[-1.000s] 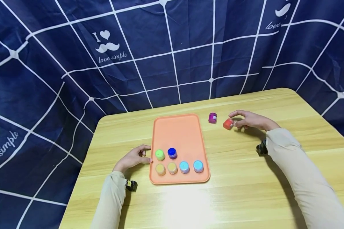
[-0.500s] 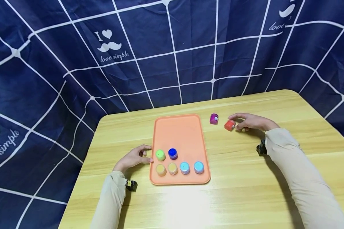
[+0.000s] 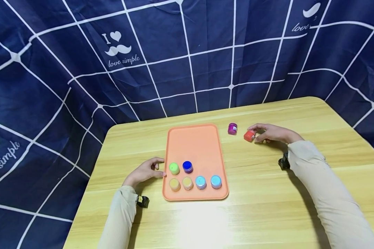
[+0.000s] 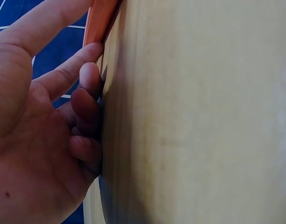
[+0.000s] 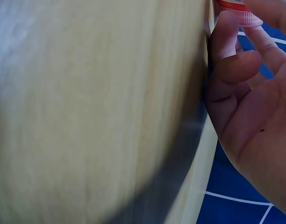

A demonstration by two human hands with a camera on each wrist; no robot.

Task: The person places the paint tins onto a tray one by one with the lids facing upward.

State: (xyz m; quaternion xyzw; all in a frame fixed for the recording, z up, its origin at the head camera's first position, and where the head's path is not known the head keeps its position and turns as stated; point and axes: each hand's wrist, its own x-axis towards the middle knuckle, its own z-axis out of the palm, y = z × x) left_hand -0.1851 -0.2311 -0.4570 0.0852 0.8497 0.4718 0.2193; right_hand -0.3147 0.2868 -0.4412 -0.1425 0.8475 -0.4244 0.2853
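In the head view my right hand [image 3: 274, 133] has thumb and index finger around a small red paint jar [image 3: 248, 136] that lies tipped over on the table. The right wrist view shows only its clear ridged lid [image 5: 249, 18] and a strip of red, between finger and thumb; the other fingers curl inward. My left hand [image 3: 145, 171] rests at the left edge of an orange tray [image 3: 193, 141], thumb and index fingertip touching the rim [image 4: 97, 23], remaining fingers loosely bent. On the tray's near half stand a green jar [image 3: 174, 168], a dark blue jar [image 3: 187, 167] and several others.
A purple jar [image 3: 232, 129] lies on the table between the tray and the red jar. The tray's front row holds yellowish jars [image 3: 174, 184] and light blue jars [image 3: 201, 182]. A dark blue curtain [image 3: 205, 52] with white lines hangs behind the wooden table [image 3: 252, 193].
My right index finger has come down onto the red jar, which has turned slightly between finger and thumb. My left hand stays at the tray's edge.
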